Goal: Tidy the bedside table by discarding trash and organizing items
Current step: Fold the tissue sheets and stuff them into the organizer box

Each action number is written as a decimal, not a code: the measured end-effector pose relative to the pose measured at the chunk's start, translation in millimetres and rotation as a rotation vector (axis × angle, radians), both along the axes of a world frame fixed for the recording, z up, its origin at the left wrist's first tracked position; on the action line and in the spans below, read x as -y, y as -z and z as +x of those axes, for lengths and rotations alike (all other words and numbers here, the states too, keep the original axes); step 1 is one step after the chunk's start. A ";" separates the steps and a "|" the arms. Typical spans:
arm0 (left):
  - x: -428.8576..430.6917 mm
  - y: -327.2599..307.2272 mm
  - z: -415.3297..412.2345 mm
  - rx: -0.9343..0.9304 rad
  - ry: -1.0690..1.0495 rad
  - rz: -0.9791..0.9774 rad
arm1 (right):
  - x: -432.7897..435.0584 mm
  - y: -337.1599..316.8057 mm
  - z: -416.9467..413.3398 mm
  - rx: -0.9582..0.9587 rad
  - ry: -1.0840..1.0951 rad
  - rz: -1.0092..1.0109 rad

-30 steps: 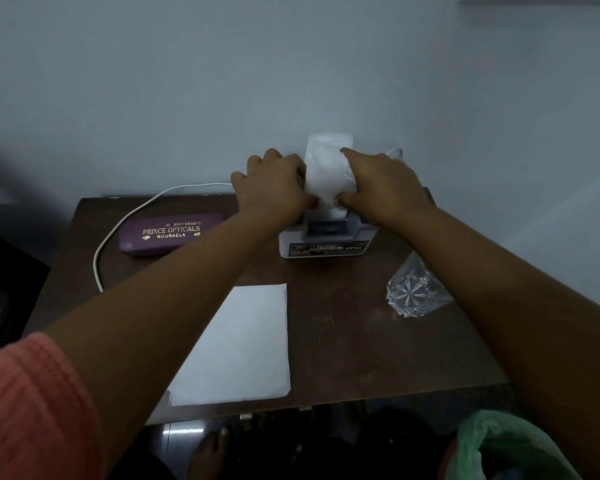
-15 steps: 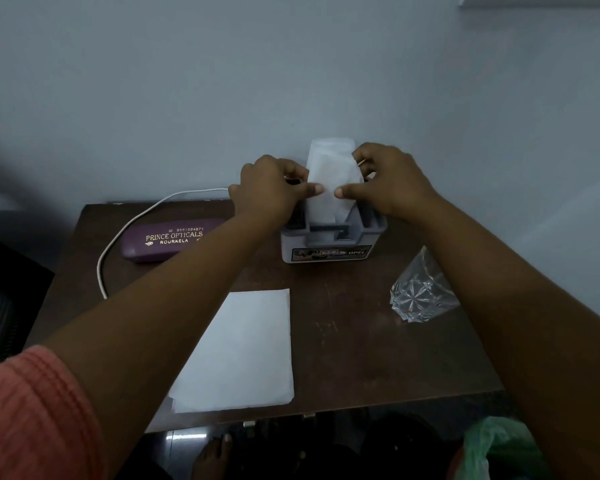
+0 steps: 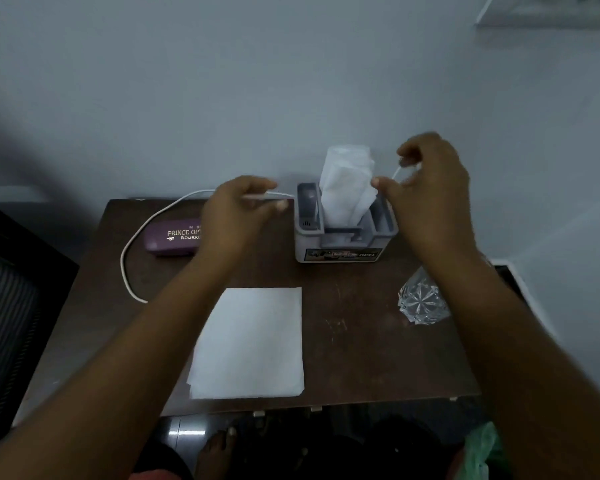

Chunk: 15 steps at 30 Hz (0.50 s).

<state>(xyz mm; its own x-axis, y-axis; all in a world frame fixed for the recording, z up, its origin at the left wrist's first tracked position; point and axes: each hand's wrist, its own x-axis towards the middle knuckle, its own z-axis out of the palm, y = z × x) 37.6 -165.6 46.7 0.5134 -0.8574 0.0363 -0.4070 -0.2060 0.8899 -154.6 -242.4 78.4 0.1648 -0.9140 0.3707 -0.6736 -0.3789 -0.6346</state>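
Seen from the head camera, a dark brown bedside table (image 3: 361,341) stands flush against a plain, pale grey-blue wall (image 3: 222,98) in a dimly lit room, its top scuffed near the middle. At the back of the table sits a grey organiser box (image 3: 340,252) with a white tissue (image 3: 347,181) standing upright in its centre compartment.

The left hand (image 3: 236,209) hovers just left of the box, fingers loosely curled, thumb and forefinger apart and holding nothing. The right hand (image 3: 430,188) is raised at the box's right side, fingers curled, thumb (image 3: 381,183) just beside the tissue. A thin white strand shows at its fingertips, and motion blur makes it impossible to tell whether they pinch it.

A white cable (image 3: 122,265) loops across the table's back left corner, around a purple spectacle case (image 3: 172,237). A flat white paper sheet (image 3: 253,344) lies at the front edge, and a cut-glass tumbler (image 3: 421,303) stands near the right edge, partly hidden by the right forearm.

Dark furniture (image 3: 11,306) borders the table on the left. Below the front edge are a bare foot (image 3: 219,445) on the floor and a green plastic bag (image 3: 482,452) at lower right.
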 end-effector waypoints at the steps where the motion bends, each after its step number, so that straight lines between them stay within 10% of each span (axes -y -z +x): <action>1: -27.6 3.2 8.0 -0.009 -0.046 0.037 | -21.1 0.7 -1.5 0.075 0.043 0.020; 7: -160.4 57.8 28.5 -0.029 -0.286 0.477 | -148.2 82.1 18.4 0.086 0.063 0.665; 15: -143.2 64.3 2.2 -0.223 -0.203 0.503 | -180.0 103.5 49.6 -0.159 0.137 0.583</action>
<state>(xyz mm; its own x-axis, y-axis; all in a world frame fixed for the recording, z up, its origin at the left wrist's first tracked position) 39.9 -22.4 -17.6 0.6175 -0.6252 -0.4772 -0.1295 -0.6793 0.7224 -105.0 -62.3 -25.0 0.0442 -0.9754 -0.2161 -0.7951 0.0966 -0.5987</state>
